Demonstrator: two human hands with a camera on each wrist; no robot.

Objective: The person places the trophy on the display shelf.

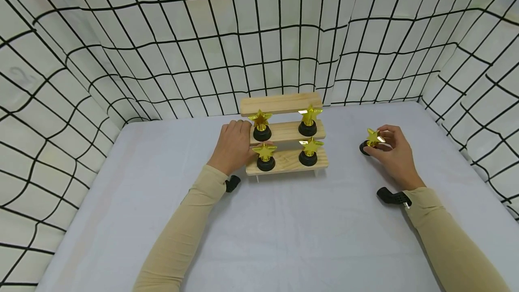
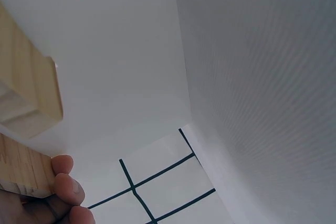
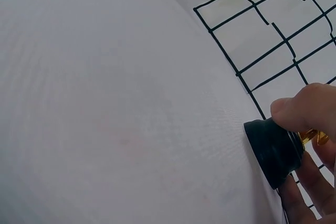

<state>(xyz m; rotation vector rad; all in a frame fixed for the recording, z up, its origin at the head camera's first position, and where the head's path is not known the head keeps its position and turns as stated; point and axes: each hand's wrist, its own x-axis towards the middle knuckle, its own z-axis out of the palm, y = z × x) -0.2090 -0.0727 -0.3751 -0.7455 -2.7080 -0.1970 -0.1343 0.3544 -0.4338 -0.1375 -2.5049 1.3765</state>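
A three-tier wooden display stand point(image 1: 288, 161) with white side supports stands at mid-table. My left hand point(image 1: 233, 145) holds its left side; in the left wrist view, fingertips point(image 2: 68, 186) curl round the end of a board point(image 2: 23, 166). Two gold star trophies with black round bases sit on the middle board, a left one point(image 1: 261, 133) and a right one point(image 1: 308, 127). Two more, a left one point(image 1: 266, 162) and a right one point(image 1: 309, 157), sit on the lowest board. Off to the right, my right hand point(image 1: 395, 154) pinches another star trophy point(image 1: 372, 139) by its base point(image 3: 273, 150), close to the table.
The top board point(image 1: 281, 104) bears nothing. A white cloth covers the table point(image 1: 308, 233). White walls with a black line grid point(image 1: 211, 44) enclose the back and both sides. A black wrist device point(image 1: 392, 196) sits at my right cuff.
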